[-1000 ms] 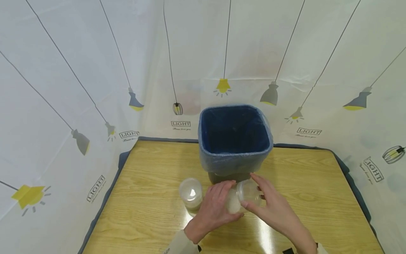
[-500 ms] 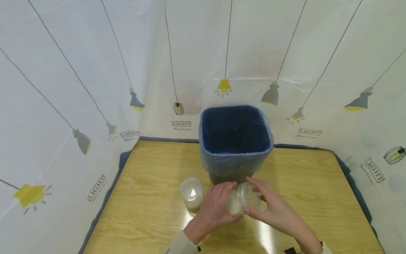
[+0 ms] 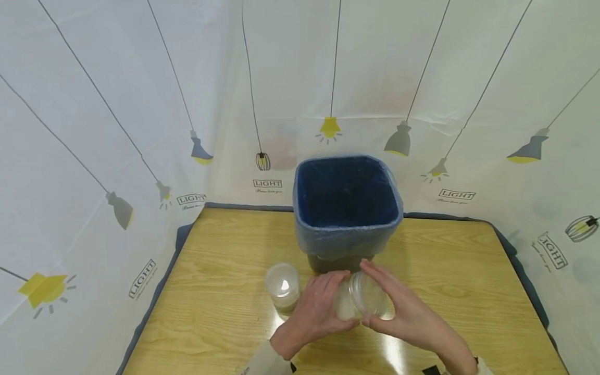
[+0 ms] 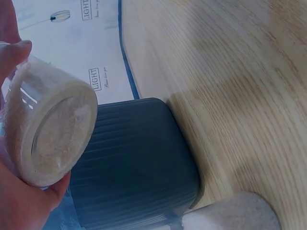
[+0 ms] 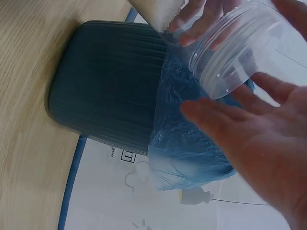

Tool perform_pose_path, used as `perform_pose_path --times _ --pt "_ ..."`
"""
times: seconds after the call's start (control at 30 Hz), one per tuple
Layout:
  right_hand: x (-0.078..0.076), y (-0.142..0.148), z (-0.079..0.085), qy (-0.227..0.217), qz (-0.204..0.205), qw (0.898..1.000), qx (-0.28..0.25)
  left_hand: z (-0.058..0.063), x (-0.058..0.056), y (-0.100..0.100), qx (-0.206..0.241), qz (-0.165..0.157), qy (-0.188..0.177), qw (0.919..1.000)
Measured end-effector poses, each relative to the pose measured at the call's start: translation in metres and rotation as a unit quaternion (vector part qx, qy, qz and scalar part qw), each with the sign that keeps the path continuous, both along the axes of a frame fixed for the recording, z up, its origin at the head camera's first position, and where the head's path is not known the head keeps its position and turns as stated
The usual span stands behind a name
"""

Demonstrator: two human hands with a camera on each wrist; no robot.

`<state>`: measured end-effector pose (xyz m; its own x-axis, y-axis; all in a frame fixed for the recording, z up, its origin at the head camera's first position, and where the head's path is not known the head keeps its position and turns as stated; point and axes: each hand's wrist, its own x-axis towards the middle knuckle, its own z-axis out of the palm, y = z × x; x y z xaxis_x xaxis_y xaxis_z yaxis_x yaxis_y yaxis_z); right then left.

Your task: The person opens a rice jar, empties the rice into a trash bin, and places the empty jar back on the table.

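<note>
Head view showed the left hand [image 3: 316,307] gripping the bottom part of a tipped clear jar [image 3: 344,304] with white grains [image 5: 165,12] in it. The right hand [image 3: 405,310] had its thumb and fingers around the jar's see-through top end [image 3: 373,297]. Another jar [image 3: 282,285] stood just left of the left hand. Past both hands was a bin [image 4: 139,158] with a blue bag [image 3: 342,240]. Under them was a wood-patterned table [image 3: 225,260].

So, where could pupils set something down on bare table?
Bare table lies between the left sheet and standing jar, and between bin and right sheet. Crowded: before the bin, where left hand and right hand surround a second jar.
</note>
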<state>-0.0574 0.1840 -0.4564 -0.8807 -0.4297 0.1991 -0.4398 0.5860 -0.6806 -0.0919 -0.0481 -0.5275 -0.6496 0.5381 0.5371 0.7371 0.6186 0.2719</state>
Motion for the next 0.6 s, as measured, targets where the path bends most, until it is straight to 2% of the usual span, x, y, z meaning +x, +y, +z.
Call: perform_pose_path --times 0.17,0.27,0.43,0.6 --pt "-0.001 -0.008 0.007 -0.03 -0.107 0.993 0.034 -0.001 0.0 0.001 -0.001 0.019 0.002 0.9998" --pt "-0.003 -0.012 0.012 -0.063 -0.144 0.986 0.054 -0.001 0.0 0.003 -0.009 0.036 0.01 0.9993" --pt "-0.005 -0.011 0.014 -0.101 -0.134 0.984 0.05 0.0 0.001 0.003 -0.018 0.049 0.013 0.9986" --pt "-0.004 -0.007 0.011 -0.088 -0.099 0.991 0.0 0.001 0.002 0.003 -0.012 0.047 -0.018 0.9987"
